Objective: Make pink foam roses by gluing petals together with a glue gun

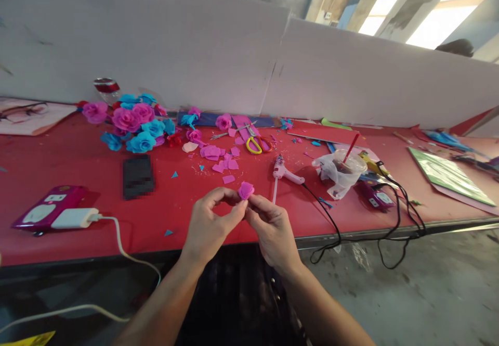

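Note:
A small pink paper flower [246, 190] is held up between my two hands, over the table's front edge. My left hand [214, 218] pinches it from the left with thumb and forefinger. From the right, my right hand [273, 226] closes its fingertips just under the bloom; whether a stem is there I cannot make out. Cut pink paper petals [212, 152] lie scattered beyond my hands. Scissors with a yellow and an orange handle loop [254, 145] rest behind them. To the right a pink glue gun [286, 171] stands, with a glue stick showing below it.
Pink, blue and red paper roses [142, 141] are bunched at the back left, near a black phone [138, 176]. A purple power socket [49, 208] with a white charger sits left. On the right are a bagged drink cup [343, 169], another socket [375, 196] and loose black cables.

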Tool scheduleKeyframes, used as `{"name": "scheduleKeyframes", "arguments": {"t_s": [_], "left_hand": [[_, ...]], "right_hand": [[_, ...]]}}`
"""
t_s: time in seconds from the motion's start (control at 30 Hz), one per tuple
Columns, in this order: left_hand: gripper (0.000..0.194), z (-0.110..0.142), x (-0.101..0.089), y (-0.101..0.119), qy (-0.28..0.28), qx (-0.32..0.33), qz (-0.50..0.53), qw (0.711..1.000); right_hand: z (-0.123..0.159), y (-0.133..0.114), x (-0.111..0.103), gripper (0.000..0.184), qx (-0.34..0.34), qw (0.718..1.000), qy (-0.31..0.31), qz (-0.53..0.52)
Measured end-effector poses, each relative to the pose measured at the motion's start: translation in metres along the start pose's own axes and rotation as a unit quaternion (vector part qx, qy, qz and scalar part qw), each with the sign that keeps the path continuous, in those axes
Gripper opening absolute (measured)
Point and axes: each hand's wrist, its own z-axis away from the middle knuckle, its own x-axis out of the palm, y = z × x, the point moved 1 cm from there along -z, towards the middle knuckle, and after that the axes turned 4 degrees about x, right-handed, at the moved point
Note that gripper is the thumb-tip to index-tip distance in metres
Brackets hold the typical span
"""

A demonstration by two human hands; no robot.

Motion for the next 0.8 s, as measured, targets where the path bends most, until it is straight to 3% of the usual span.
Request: {"name": "scheduleKeyframes", "arguments": {"t_s": [0.2, 0.53, 0.8], "left_hand": [[0.018, 0.002, -0.003, -0.009, -0.055, -0.048, 0.134, 0.988], [0.02, 0.007, -0.017, 0.011, -0.058, 0.002, 0.166, 0.984], [0.015, 0.013, -0.033, 0.033, -0.064, -0.107, 0.227, 0.966]], "right_hand": [[0.0, 0.001, -0.003, 0.025, -0.017, 1.0, -0.014, 0.007], [0.005, -0.018, 0.007, 0.027, -0.12, 0.989, -0.019, 0.081], [0.011, -0.02, 0.013, 0.028, -0.113, 0.991, -0.03, 0.068]]}}
